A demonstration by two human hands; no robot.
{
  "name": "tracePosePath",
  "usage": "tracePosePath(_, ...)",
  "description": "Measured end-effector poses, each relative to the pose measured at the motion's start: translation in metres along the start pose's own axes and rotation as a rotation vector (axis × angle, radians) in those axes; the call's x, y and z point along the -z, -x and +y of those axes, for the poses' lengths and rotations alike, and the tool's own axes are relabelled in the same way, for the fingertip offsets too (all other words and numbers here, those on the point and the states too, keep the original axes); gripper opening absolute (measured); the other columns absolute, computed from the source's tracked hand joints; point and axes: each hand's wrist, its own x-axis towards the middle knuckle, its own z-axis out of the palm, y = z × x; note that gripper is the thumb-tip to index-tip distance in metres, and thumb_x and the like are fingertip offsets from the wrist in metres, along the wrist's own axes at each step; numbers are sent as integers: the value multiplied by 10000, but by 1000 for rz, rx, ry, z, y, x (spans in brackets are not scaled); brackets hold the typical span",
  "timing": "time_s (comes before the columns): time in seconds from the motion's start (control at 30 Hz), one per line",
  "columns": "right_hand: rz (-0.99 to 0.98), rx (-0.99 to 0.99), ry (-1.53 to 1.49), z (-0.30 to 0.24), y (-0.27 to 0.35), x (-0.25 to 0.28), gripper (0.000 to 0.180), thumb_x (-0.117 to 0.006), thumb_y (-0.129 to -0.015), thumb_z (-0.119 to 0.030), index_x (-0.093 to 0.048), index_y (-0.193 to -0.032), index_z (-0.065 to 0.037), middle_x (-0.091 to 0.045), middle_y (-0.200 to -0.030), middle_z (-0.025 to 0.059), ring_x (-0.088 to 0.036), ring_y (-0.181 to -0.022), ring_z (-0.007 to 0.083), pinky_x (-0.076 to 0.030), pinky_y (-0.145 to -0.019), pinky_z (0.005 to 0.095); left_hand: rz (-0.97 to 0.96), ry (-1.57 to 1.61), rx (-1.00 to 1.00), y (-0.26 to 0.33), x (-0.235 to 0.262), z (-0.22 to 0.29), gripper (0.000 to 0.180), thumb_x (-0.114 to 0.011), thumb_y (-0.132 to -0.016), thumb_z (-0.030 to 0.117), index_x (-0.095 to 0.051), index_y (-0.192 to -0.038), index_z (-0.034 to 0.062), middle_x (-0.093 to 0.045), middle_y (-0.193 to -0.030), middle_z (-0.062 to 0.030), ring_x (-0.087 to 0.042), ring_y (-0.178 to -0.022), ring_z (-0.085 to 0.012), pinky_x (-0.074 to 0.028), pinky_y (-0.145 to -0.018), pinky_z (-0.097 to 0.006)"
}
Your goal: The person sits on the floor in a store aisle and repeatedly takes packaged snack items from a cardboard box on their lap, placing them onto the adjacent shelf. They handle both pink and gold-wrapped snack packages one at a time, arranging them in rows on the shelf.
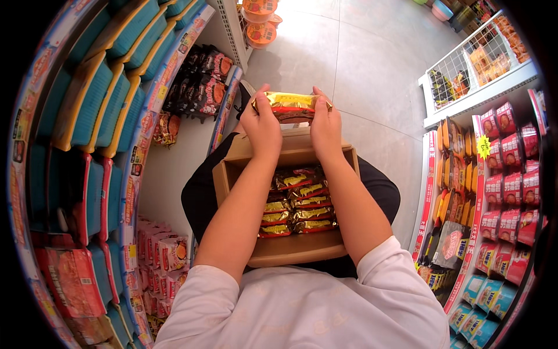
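Head cam: my left hand (263,125) and right hand (325,125) each pinch 1 end of a gold-and-red packet (292,107), held over the far edge of the cardboard box (290,247) on my lap. More packets (296,203) inside, maybe 2 rows. Best to grip evenly and keep it level so nothing gets crushed.

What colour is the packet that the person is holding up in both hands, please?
The packet is gold with a red band, clearest in the head view.
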Motion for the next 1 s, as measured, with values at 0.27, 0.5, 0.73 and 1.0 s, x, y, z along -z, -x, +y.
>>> tracePosePath(0.27,5,15,44,-2,0,0,469,-434,-1118,-308,-686,-1324,31,-756,-1048,197,-712,-1010,263,-519,-949,366,-33,-15,48,-7,4,-11,424,-453,-1115,233,-717,-1214,-84,-752,-1059,-156,-687,-968,-189,-531,-881,-324)
tracePosePath(0.5,2,-2,25,0,-4,2,426,-464,-1120,-297,-724,-1242,18,-761,-967,181,-712,-912,268,-533,-875,374,-48,-80,56,-9,6,5,435,-439,-1114,240,-739,-1187,-66,-764,-986,-168,-707,-898,-208,-536,-840,-341)
tracePosePath(0.73,3,137,171,-14,-2,6,423,-483,-1121,-325,-727,-1235,2,-748,-920,173,-700,-869,241,-534,-849,370,-75,-194,-45,-13,18,7,446,-446,-1116,264,-757,-1163,-51,-777,-946,-182,-728,-865,-223,-544,-836,-345)
tracePosePath(1.0,-127,-13,-44,11,-12,1,451,-451,-1143,-324,-699,-1274,29,-733,-1028,125,-682,-907,140,-560,-816,296,-30,199,401,-15,14,25,492,-405,-1151,274,-725,-1219,-94,-755,-1120,-142,-704,-959,-173,-543,-883,-298)
